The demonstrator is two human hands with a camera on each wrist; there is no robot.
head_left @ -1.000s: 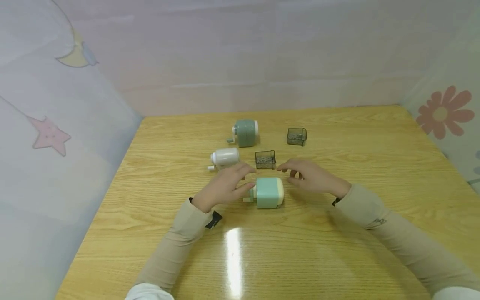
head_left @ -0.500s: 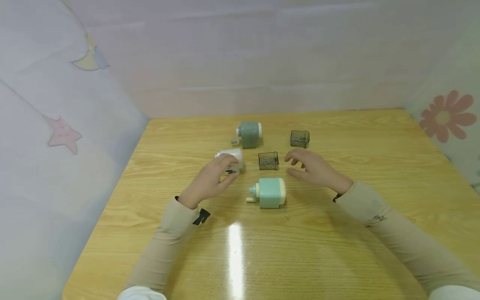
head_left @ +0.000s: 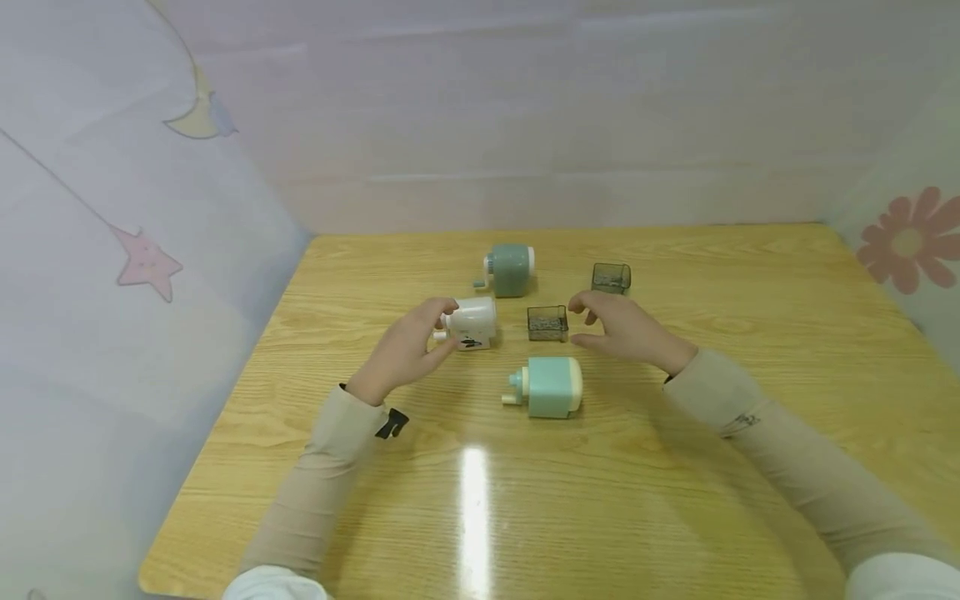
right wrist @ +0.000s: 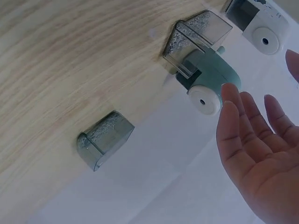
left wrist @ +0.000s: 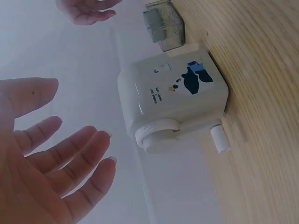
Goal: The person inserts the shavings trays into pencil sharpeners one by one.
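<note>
My left hand (head_left: 406, 346) hovers just left of a white crank pencil sharpener (head_left: 475, 320), fingers spread and holding nothing. In the left wrist view that sharpener's printed side, round knob and crank handle (left wrist: 220, 138) face the palm. My right hand (head_left: 628, 330) is relaxed beside a clear grey shavings drawer (head_left: 547, 324), its fingertips right at the drawer's right side. Shavings lie inside this drawer. Nearer to me stands a mint-green crank sharpener (head_left: 551, 387) with a cream end.
Behind the white sharpener stands a dark green sharpener (head_left: 512, 271), its drawer slot uncovered in the right wrist view. A second shavings drawer (head_left: 611, 278) sits at the back right, beyond my right hand. A wall sheet borders the wooden table (head_left: 637, 517).
My left hand has moved left and away from the mint-green sharpener to the white one. The right hand has shifted slightly up toward the drawers. The camera view has drifted a little.
</note>
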